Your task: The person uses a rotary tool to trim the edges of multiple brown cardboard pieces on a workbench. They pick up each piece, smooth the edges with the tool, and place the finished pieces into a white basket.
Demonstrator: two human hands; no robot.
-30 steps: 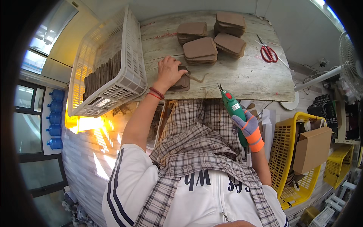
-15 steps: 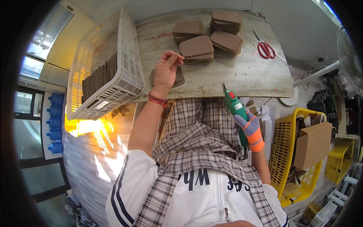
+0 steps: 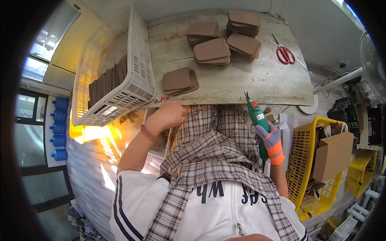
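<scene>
My right hand (image 3: 270, 138), in a grey and orange glove, is wrapped round green electric snips (image 3: 257, 115) with a red button. Their thin blades point up, just off the table's front edge. My bare left hand (image 3: 170, 115) is at that edge, left of my lap, with its fingers curled together. Whatever they may hold is hidden. Just beyond it lies a small fanned pile of brown rounded-corner pads (image 3: 177, 79). Several taller stacks of the same pads (image 3: 211, 50) stand farther back on the worn wooden table (image 3: 241, 84).
A white plastic crate (image 3: 138, 68) holding a row of brown pads stands at the table's left. Red-handled scissors (image 3: 285, 55) lie at the far right of the table. A yellow basket (image 3: 299, 164) with an open cardboard box (image 3: 333, 154) stands to my right, near a fan (image 3: 372, 60).
My left hand has come back from above the small pad pile to the table's front edge, uncovering the pile. The snips stay in my right hand, shifted slightly rightward in the picture.
</scene>
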